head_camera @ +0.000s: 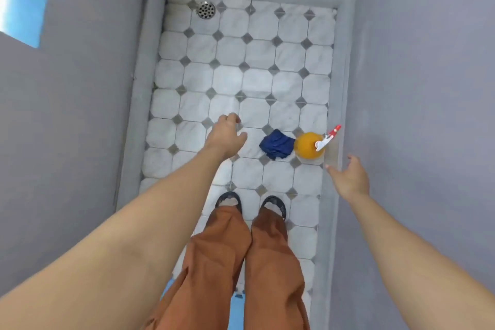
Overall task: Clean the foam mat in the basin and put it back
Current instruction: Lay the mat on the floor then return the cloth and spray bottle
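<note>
Head view, looking straight down into a tiled basin (150, 104) with grey raised walls; floor (233, 80) is showing white octagonal tiles with small grey diamonds; a round metal drain (205, 10) is sitting in the far left corner.

Person is standing inside the basin, rust-brown trousers (233, 262) and 2 dark shoes (273, 206) showing at the near end.

Left hand (226, 136) is reaching forward over the floor, fingers loosely curled, holding nothing; right hand (348, 177) is hanging out over the right basin wall, fingers spread wide, also holding nothing.

Crumpled dark blue cloth (276, 144) is lying on the tiles, between the left hand and an orange spray bottle (308, 145); cloth and bottle are touching or just beside each other; bottle is standing upright near the right wall, its red and white trigger head (328, 138) pointing toward that wall.

Foam mat (237, 311): only light blue patches are showing at the bottom edge, behind and between the trouser legs; probably the mat, though the legs are hiding most of it; neither hand is touching it.
</note>
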`<state>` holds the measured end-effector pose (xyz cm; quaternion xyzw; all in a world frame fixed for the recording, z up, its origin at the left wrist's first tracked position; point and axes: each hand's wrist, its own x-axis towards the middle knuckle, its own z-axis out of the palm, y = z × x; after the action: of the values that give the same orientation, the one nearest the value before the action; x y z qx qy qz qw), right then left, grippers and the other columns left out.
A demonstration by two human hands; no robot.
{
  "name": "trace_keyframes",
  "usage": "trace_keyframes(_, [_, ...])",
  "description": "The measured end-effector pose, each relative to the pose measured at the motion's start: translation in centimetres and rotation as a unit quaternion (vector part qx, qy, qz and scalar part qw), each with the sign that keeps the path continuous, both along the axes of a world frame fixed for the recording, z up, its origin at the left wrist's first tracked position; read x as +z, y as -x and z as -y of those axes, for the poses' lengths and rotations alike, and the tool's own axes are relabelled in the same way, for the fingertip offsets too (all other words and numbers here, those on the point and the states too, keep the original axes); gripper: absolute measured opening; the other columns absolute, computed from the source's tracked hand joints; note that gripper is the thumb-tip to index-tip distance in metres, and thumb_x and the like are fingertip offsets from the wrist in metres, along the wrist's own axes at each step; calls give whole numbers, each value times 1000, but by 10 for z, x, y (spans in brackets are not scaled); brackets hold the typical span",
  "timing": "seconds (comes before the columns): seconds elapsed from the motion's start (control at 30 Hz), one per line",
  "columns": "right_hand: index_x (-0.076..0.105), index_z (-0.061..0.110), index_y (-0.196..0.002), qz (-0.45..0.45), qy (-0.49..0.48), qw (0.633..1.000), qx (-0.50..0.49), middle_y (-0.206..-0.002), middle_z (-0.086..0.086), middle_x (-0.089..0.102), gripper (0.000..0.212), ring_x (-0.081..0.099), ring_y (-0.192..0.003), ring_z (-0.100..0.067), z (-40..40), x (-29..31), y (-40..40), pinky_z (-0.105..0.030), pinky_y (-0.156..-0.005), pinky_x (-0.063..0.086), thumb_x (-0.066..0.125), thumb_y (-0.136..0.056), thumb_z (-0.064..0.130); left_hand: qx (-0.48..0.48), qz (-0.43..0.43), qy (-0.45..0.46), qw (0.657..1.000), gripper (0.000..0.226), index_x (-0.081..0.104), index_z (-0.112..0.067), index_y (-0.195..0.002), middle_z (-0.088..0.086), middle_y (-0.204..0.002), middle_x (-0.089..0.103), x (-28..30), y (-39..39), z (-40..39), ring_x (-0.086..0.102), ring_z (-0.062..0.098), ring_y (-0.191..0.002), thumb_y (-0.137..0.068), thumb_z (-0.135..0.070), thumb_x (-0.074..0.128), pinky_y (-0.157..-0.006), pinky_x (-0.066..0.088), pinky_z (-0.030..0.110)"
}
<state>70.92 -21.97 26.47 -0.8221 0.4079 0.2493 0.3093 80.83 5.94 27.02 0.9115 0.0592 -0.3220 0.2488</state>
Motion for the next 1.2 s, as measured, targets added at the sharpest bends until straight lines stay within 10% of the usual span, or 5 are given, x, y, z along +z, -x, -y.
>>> trace_keyframes(0.23, [27,18,-152,92,-18,994,-57,-154,-5,37,91,37,-140,-25,12,-177,-10,-37,-112,33,78,-79,37,-59,-33,0,998,45,44,-8,-134,14,-139,44,-203,7,59,43,29,-127,-94,-26,51,-103,37,38])
trace_keyframes(0.6, [59,7,-114,314,86,939,-108,-103,-6,66,46,61,-91,-18,13,-305,-31,-7,-72,40,67,-78,34,-71,-2,3,997,43,45,-9,-128,13,-129,51,-385,-17,119,50,31,-117,-94,-33,55,-92,43,39])
trace_keyframes(0.77, [51,5,-132,325,68,916,-224,-112,-4,67,67,56,-85,-8,3,-305,-48,3,-66,37,61,-69,27,-119,-37,-66,990,40,49,-8,-121,13,-127,53,-395,-13,132,49,31,-117,-94,-37,54,-90,40,40])
trace_keyframes(0.97, [68,3,-110,300,45,924,-231,-67,17,53,42,56,-73,-6,-4,-279,-57,-15,-72,48,61,-75,25,-33,-80,63,994,30,42,1,-121,24,-123,52,-353,-12,125,53,36,-108,-96,-16,42,-75,35,29])
trace_keyframes(1.2, [48,17,-76,313,67,930,-179,-53,7,36,13,37,-59,-11,-24,-138,-90,-26,-59,37,57,-84,18,162,-123,190,960,19,41,-6,-105,9,-100,46,-203,-48,82,47,21,-90,-89,-14,45,-73,41,29])
